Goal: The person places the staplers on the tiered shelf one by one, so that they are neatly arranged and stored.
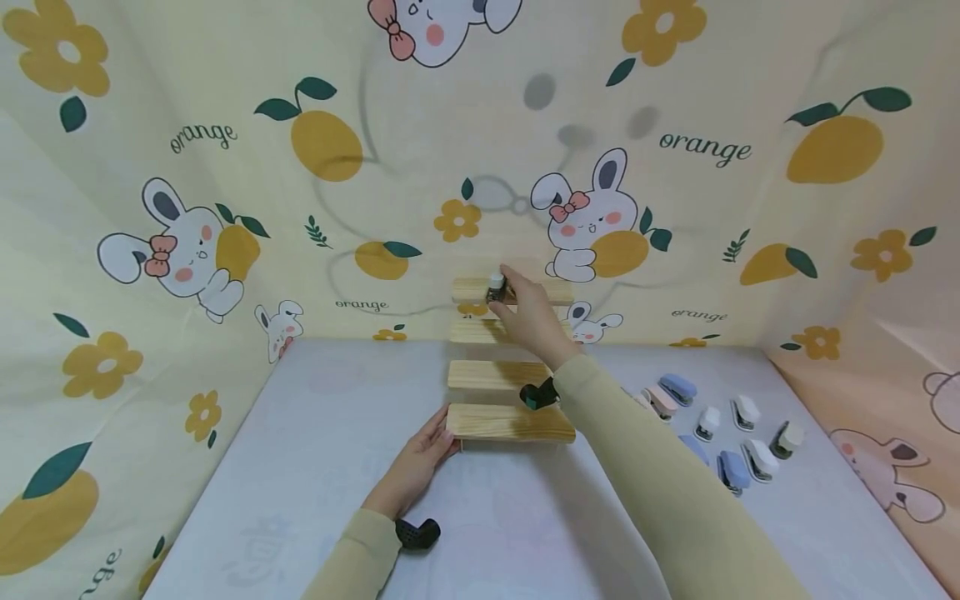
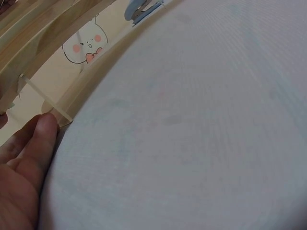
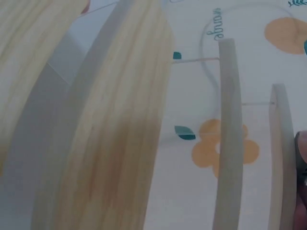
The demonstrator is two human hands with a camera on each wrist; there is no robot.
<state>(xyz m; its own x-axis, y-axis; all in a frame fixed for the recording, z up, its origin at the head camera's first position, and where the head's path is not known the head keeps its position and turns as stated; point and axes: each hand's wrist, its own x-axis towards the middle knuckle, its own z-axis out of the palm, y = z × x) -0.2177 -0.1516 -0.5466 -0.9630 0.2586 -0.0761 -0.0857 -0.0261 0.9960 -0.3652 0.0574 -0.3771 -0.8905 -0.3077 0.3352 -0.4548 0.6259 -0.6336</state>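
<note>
Wooden shelf (image 1: pixel 491 375) is standing on the desk (image 1: pixel 322 433) before a printed cloth (image 1: pixel 420 125), its planks climbing like stairs, probably so that things on the back rows are showing above those in front. Of the two hands, the left hand (image 1: pixel 416 467) is resting its fingers against the left end of the lowest plank (image 1: pixel 517 423), seemingly because the slim frame is needing a steady; whether those fingers are curling round the wood, I cannot tell. Higher up, the right hand (image 1: pixel 534 321) is pinching a small stapler (image 1: pixel 497 287), white on top and dark below, by the top plank (image 1: pixel 551 292); whether wood is bearing its weight is not showing. Thumb and fingers are holding it from the side, which is likely leaving its underside free. Off to the right, loose staplers in blue (image 1: pixel 678 389), pink (image 1: pixel 660 402) and white (image 1: pixel 761 460) are lying on the desk in a scattered group, beside the shelf rather than before it, presumably to be sitting within the right arm's range.
</note>
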